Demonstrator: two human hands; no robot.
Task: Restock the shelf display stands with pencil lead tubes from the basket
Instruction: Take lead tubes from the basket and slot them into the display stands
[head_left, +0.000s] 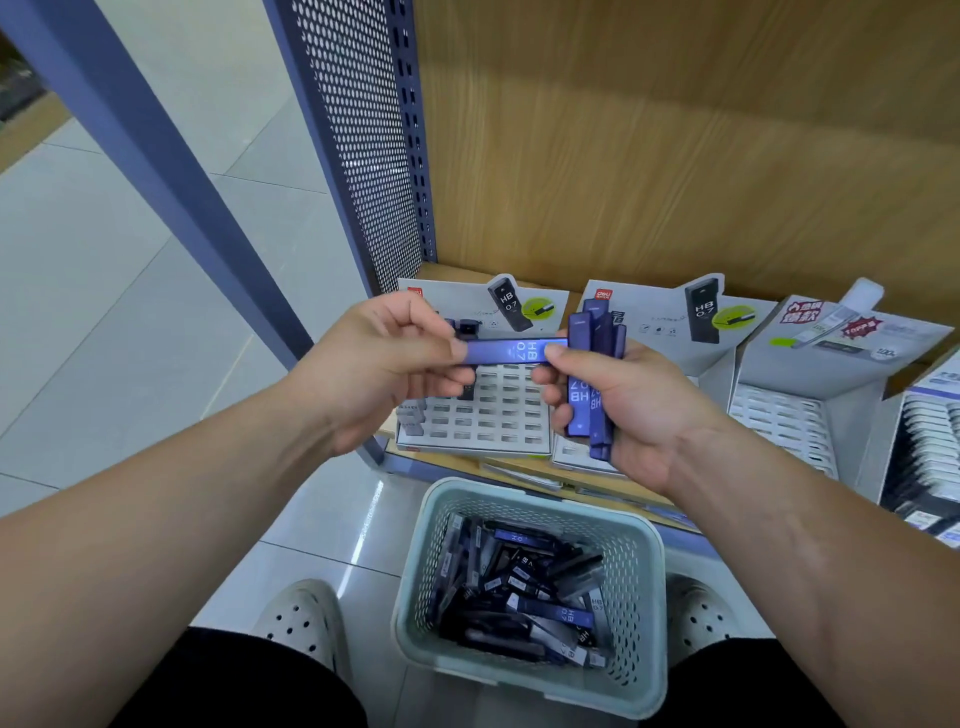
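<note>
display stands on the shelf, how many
4: leftmost stand behind the left hand, second stand behind the right hand, third stand beside it, fourth stand at the right edge; more may be hidden.

On the wooden shelf (447, 274), cardboard stands (483, 415) are set side by side, the first at the left corner. On the tiled floor (104, 312), a basket (640, 597) is placed before the shelf's front edge, between two white shoes (306, 618).
</note>
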